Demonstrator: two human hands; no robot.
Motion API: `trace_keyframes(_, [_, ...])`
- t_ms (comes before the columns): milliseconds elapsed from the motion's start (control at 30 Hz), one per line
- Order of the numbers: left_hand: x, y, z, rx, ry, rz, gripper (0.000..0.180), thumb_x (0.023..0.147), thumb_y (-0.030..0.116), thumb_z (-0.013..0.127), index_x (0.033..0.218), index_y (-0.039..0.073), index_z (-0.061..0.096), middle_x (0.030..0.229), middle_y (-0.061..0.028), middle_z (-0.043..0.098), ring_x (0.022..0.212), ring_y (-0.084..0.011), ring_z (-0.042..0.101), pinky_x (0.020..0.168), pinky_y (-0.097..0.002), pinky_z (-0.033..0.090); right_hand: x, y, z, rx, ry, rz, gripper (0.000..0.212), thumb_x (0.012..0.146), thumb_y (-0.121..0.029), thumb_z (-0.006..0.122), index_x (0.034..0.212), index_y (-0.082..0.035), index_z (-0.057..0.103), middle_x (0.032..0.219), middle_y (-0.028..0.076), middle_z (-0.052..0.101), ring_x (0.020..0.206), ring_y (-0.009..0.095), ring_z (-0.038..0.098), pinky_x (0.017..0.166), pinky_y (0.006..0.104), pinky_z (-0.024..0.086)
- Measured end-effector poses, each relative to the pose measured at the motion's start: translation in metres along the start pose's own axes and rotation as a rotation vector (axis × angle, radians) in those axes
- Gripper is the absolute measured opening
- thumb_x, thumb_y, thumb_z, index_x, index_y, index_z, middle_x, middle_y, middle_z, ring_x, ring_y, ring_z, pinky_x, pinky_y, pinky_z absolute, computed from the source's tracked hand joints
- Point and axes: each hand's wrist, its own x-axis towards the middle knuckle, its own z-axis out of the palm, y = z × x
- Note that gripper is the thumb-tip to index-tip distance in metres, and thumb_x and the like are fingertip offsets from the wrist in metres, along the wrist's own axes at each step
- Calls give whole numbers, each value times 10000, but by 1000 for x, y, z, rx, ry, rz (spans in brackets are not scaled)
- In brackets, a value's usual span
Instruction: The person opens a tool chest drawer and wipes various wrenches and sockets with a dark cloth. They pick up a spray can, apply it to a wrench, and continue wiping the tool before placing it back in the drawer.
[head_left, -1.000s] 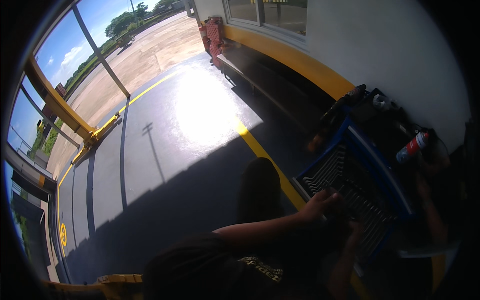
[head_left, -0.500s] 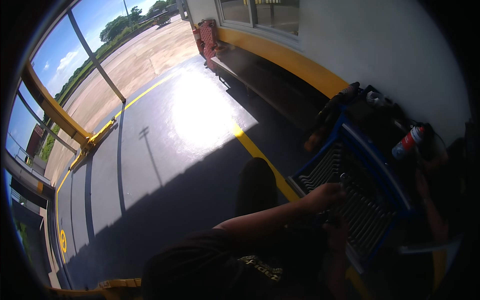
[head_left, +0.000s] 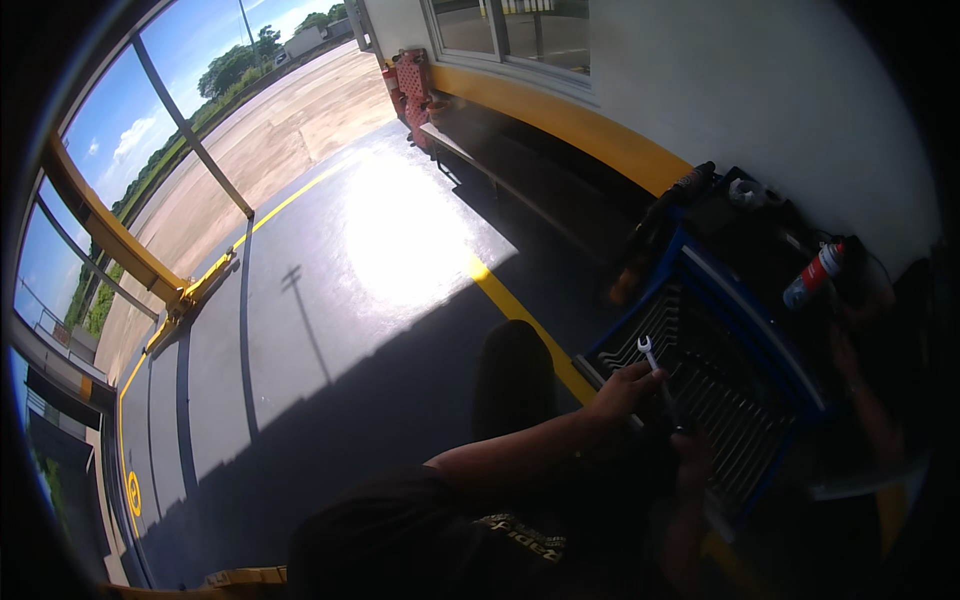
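In deep shade at the lower right, my left hand (head_left: 622, 392) has its fingers closed against the shank of an open-end wrench (head_left: 646, 350). The wrench's bright jaw points up and away from me. Its lower end runs down to my right hand (head_left: 692, 452), whose curled fingers meet it; darkness hides much of that grip. Just beyond and beneath both hands lies an open blue tool drawer (head_left: 740, 455) with several wrenches (head_left: 725, 425) set side by side in rows.
On the dark top of the blue tool cabinet (head_left: 745, 285) stands a red, white and blue spray can (head_left: 812, 276). Another person's arm (head_left: 868, 400) shows dimly at the right. A bench (head_left: 520, 170) lines the wall, and a yellow post with a foot (head_left: 180, 300) stands left.
The wrench has swung into the light, its jaw now up and to the left. My left hand has shifted slightly left, and my right hand has moved a little right and up.
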Motion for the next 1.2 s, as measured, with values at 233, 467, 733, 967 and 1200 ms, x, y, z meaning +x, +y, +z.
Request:
trace_keyframes(233, [11,-3,2,814,-214,418,338,1083,269,609,1291,5,640,1088,-103,704,1055,-183,697,937,-358,558,3,27,10,-507,-135,-5,432,810,-3,726,1234,36,657,1163,99,690,1042,233,673,951,370,548])
trace_keyframes(467, [3,-17,-20,204,-159,141,331,1113,292,564,1343,61,622,1206,-116,684,1144,-205,669,1008,-389,540,31,39,-41,-192,-74,101,450,826,3,698,1272,16,632,1176,79,675,1086,208,658,953,351,549])
trace_keyframes(733, [-16,-11,8,-220,-27,-134,365,1131,323,519,1363,45,564,1241,-136,657,1139,-245,659,1009,-408,536,-7,-46,33,512,110,279,385,970,-265,660,1238,10,662,1129,167,722,996,246,720,877,357,609])
trace_keyframes(967, [-8,-26,-33,238,73,355,290,1066,198,655,1295,26,610,1110,-132,688,1017,-207,717,840,-356,594,-6,-47,41,290,193,197,331,1063,-329,611,1202,-38,683,1055,80,712,949,186,713,842,311,600])
trace_keyframes(1200, [-14,-15,-27,537,100,468,338,991,195,759,1280,76,629,1094,-139,691,999,-203,724,811,-355,601,-5,-30,9,528,-112,176,362,1045,-294,612,1248,-2,678,1118,102,720,1014,179,717,902,325,607])
